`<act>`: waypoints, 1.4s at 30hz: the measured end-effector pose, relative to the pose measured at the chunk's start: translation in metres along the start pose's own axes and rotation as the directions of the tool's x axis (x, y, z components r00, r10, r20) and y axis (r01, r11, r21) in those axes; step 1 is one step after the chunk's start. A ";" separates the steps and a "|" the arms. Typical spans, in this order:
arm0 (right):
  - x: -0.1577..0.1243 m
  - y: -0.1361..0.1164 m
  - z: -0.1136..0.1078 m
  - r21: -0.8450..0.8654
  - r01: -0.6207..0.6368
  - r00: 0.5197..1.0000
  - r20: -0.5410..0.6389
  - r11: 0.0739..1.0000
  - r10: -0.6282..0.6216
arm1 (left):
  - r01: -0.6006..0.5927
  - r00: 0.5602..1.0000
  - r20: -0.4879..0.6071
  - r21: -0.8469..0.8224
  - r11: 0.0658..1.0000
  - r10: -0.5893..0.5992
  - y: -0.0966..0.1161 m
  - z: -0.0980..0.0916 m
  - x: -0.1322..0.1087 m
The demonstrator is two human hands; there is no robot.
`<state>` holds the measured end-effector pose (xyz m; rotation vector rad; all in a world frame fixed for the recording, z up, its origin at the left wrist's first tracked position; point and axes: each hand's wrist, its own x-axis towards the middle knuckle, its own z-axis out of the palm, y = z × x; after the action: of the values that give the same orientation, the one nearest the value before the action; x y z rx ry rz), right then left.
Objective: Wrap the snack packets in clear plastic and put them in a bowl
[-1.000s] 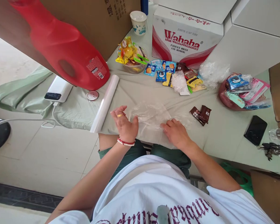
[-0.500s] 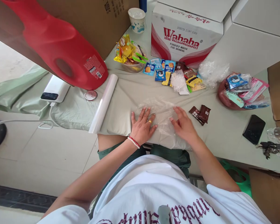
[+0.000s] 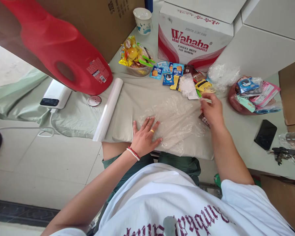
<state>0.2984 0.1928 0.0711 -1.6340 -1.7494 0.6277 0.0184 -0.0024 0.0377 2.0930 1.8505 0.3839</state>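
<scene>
A crinkled clear plastic sheet [image 3: 177, 121] lies spread on the grey-green cloth of the table [image 3: 127, 95] in front of me. My left hand [image 3: 145, 137] presses flat on the sheet's near left edge, fingers spread, a ring on one finger. My right hand [image 3: 211, 109] reaches to the sheet's far right corner with fingers curled in a pinch at its edge. Brown snack packets [image 3: 203, 120] lie partly hidden under that hand. A white roll of film [image 3: 109, 108] lies left of the sheet.
A red jug [image 3: 64, 55] and a power bank [image 3: 55, 98] sit at the left. Behind are a paper cup [image 3: 143, 20], a bowl of snacks [image 3: 136, 57], loose snack packets [image 3: 172, 73] and a Wahaha box [image 3: 194, 42]. At the right are a bag of snacks [image 3: 253, 95], a phone [image 3: 265, 134] and keys [image 3: 280, 152].
My right hand has moved from the middle of the sheet to its far right corner, and the sheet now lies spread wider. My left hand went from curled to flat.
</scene>
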 end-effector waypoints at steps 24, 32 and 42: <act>-0.052 0.067 -0.067 -0.559 0.095 0.933 0.338 0.823 0.121 | -0.483 0.864 0.038 -0.218 0.848 0.502 -0.030 -0.021 -0.038; -0.053 0.014 -0.094 -0.303 0.159 0.964 0.254 0.940 -0.081 | -0.472 0.876 0.026 -0.159 0.867 0.481 -0.033 -0.013 -0.044; -0.076 -0.074 0.044 -0.024 0.729 0.431 0.792 0.684 -0.432 | -0.447 0.890 -0.150 -0.097 0.889 0.431 -0.028 -0.013 -0.057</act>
<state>0.2160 0.1132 0.0850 -0.7826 -3.0292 0.6694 -0.0197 -0.0551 0.0384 2.4331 1.3463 0.7378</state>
